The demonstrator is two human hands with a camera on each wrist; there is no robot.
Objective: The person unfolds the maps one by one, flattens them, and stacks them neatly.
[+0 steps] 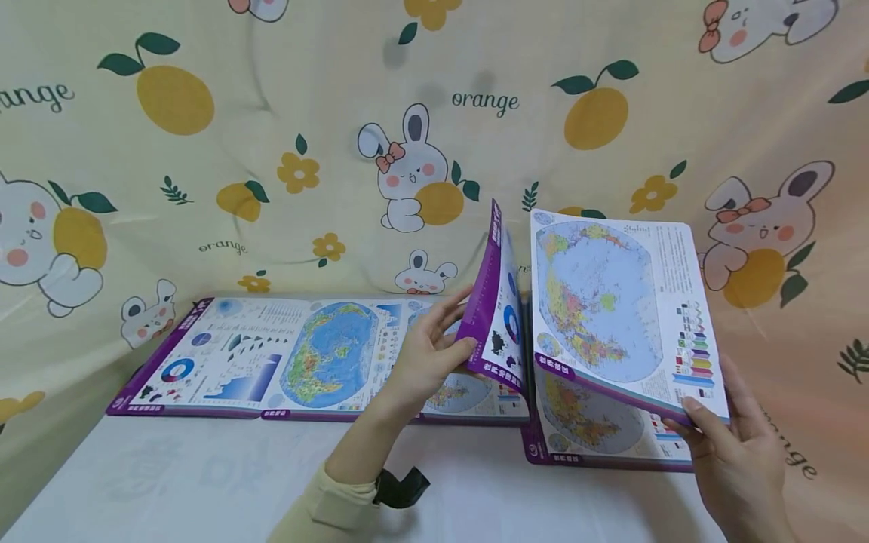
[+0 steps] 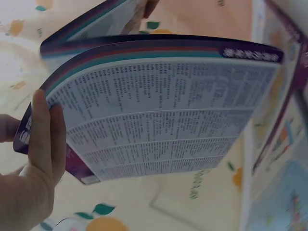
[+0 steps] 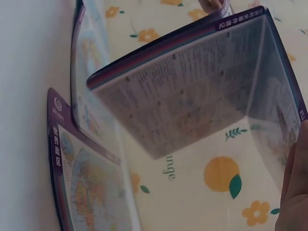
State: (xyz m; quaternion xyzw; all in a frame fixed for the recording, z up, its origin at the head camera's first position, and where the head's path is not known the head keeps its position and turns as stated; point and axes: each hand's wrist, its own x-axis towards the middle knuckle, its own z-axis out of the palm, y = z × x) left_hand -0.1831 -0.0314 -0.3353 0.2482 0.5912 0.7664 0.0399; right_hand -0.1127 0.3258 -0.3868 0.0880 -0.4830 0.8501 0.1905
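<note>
A purple-edged folding world map (image 1: 597,302) is held up off the table, partly unfolded, with its panels at an angle to each other. My left hand (image 1: 424,358) pinches the outer edge of its left panel (image 1: 502,332), thumb on the near side. At the lower right corner, my right hand (image 1: 740,452) grips the right panel, with the thumb on its printed face. Dense printed text covers the back of the panel (image 2: 159,106) in the left wrist view. Fingers of the right hand (image 3: 293,183) show at the panel's edge in the right wrist view.
A similar map (image 1: 244,362) lies spread flat along the back left of the white table (image 1: 204,475). Another map (image 1: 591,430) lies under the raised one at right. Behind hangs a cloth (image 1: 305,113) printed with rabbits and oranges. A black strap (image 1: 400,489) sticks out from the left sleeve.
</note>
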